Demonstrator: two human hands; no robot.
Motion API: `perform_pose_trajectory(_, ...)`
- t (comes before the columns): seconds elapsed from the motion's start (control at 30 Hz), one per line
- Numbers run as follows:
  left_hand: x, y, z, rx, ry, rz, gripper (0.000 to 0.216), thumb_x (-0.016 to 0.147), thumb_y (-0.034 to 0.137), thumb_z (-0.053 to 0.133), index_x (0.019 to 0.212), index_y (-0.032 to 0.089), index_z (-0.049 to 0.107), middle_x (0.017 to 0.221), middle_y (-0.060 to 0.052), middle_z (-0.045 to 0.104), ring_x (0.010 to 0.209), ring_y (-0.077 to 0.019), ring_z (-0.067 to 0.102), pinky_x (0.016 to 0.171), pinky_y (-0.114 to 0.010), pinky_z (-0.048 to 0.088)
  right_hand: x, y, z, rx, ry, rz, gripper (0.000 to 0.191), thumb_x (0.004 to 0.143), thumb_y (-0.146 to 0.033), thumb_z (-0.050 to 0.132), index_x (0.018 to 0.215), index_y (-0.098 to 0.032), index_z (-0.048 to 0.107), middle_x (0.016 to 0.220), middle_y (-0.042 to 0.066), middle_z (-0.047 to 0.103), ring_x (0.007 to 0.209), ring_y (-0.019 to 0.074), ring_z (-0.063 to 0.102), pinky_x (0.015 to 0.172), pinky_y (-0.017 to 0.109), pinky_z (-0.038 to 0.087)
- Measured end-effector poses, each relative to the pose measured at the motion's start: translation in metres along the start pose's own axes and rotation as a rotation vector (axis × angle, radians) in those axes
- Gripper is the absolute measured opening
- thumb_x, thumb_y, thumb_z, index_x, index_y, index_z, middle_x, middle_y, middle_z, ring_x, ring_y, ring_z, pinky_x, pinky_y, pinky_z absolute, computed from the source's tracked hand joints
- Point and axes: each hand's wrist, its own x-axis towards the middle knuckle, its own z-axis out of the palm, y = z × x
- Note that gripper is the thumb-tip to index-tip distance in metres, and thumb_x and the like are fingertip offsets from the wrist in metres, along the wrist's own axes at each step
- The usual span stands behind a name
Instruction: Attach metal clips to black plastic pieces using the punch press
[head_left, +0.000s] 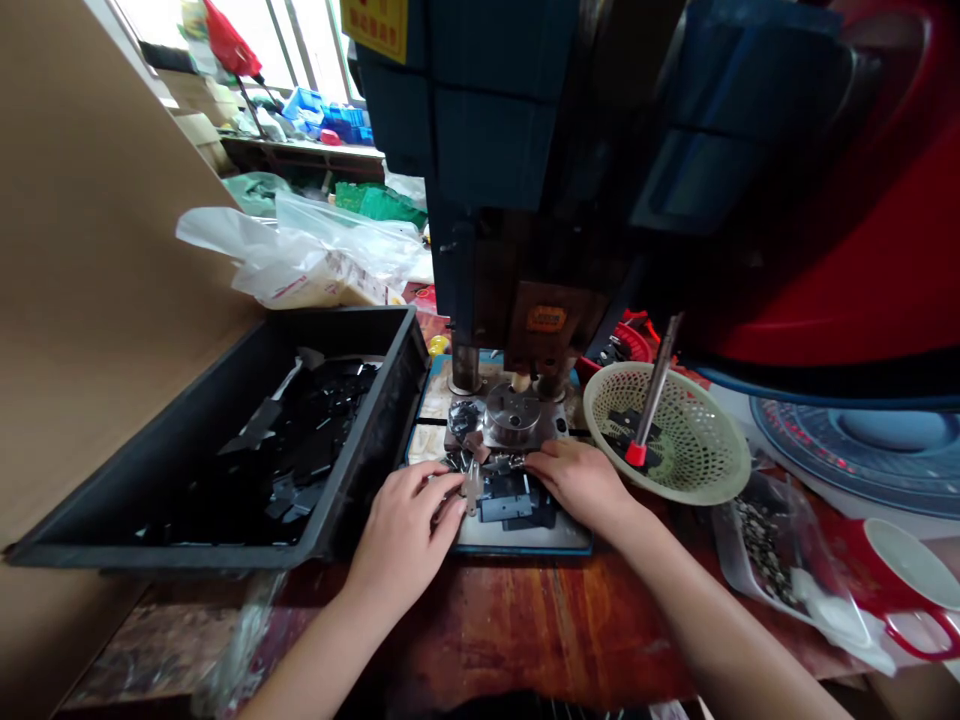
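Observation:
My left hand (409,525) is at the left front of the press bed, with thumb and index finger curled against a small flat metal piece (472,488). From the right, my right hand (585,482) reaches in with its fingers closed together by small shiny metal parts (510,462); what they grip is hidden. Dark flat plates (506,503) lie between my hands on the metal bed (517,540). Just behind stands a die block with a round steel top (513,412), beneath the ram of the blue press (487,140).
A black bin (315,545) of dark sheet pieces flanks the bed on the left. To the right are a pale mesh basket (705,480) with a red-tipped metal rod (656,390), a bag of small parts (765,545) and a red mug (877,570). Cardboard (97,250) stands far left.

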Motion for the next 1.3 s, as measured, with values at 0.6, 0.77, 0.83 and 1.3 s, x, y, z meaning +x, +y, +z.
perform_pose_trajectory(0.6, 0.04, 0.05, 0.009, -0.356, -0.058, -0.02, 0.022, 0.088, 0.022, 0.048, 0.094, 0.022, 0.07, 0.091, -0.005, 0.068, 0.088, -0.0218, 0.061, 0.081, -0.036, 0.046, -0.008, -0.03, -0.007, 0.362, 0.13, 0.136, 0.022, 0.094, -0.025, 0.039, 0.093, -0.02, 0.06, 0.087, 0.005, 0.062, 0.082, 0.0189, 0.058, 0.077, 0.032, 0.046)
perform_pose_trajectory(0.77, 0.043, 0.049, 0.011, -0.622, -0.131, -0.201, 0.021, 0.086, 0.028, 0.051, 0.089, 0.022, 0.071, 0.087, -0.003, 0.071, 0.081, -0.0199, 0.064, 0.074, -0.03, 0.047, -0.01, -0.037, 0.0, 0.353, 0.297, 0.165, 0.021, 0.094, -0.026, 0.042, 0.089, -0.02, 0.062, 0.085, 0.006, 0.065, 0.081, 0.0199, 0.058, 0.08, 0.036, 0.045)
perform_pose_trajectory(0.83, 0.044, 0.048, 0.011, -0.715, -0.134, -0.289, 0.019, 0.084, 0.031, 0.054, 0.084, 0.021, 0.069, 0.082, -0.002, 0.07, 0.077, -0.019, 0.063, 0.07, -0.028, 0.046, -0.01, -0.039, 0.0, 0.45, 0.365, 0.198, 0.019, 0.093, -0.026, 0.043, 0.09, -0.02, 0.061, 0.086, 0.005, 0.066, 0.083, 0.0189, 0.059, 0.079, 0.034, 0.046)
perform_pose_trajectory(1.3, 0.046, 0.048, 0.01, -1.349, -0.139, -0.723, 0.024, 0.069, 0.037, 0.07, 0.076, 0.015, 0.065, 0.075, -0.003, 0.066, 0.064, -0.0122, 0.059, 0.062, -0.024, 0.048, 0.01, -0.032, -0.005, 0.416, 0.475, 0.163, 0.019, 0.092, -0.026, 0.046, 0.093, -0.023, 0.065, 0.088, 0.004, 0.068, 0.084, 0.0195, 0.059, 0.08, 0.036, 0.046)
